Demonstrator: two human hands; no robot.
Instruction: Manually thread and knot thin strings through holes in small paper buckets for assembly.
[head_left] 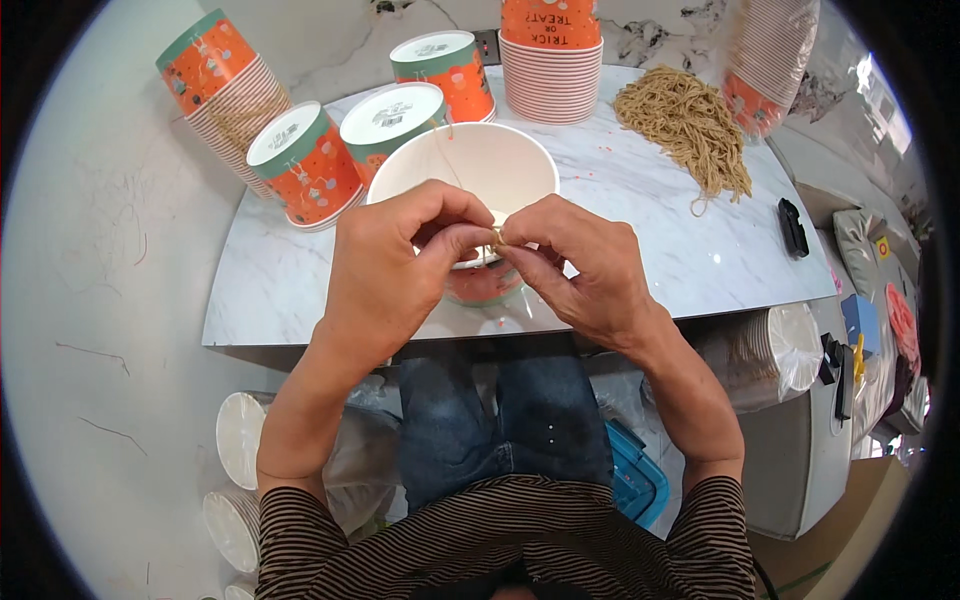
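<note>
A paper tub (515,165) with a white inside and an orange and green outside tilts toward me at the front of the table. Above its near rim, my left hand (392,262) and my right hand (588,265) meet fingertip to fingertip. Both are closed in a pinch on a short bit of tan string (498,237) between them. How the string runs at the rim is mostly hidden by my fingers. A thin thread (447,160) rises across the tub's white inside, left of the pinch.
Upside-down orange tubs (308,165) stand at the far left, near a leaning stack (222,85). Another tub stack (552,80) stands at the back. A heap of tan string (690,125) lies far right, with a black object (792,228) nearer me. Below are a blue bin (635,475) and wrapped tubs (775,350).
</note>
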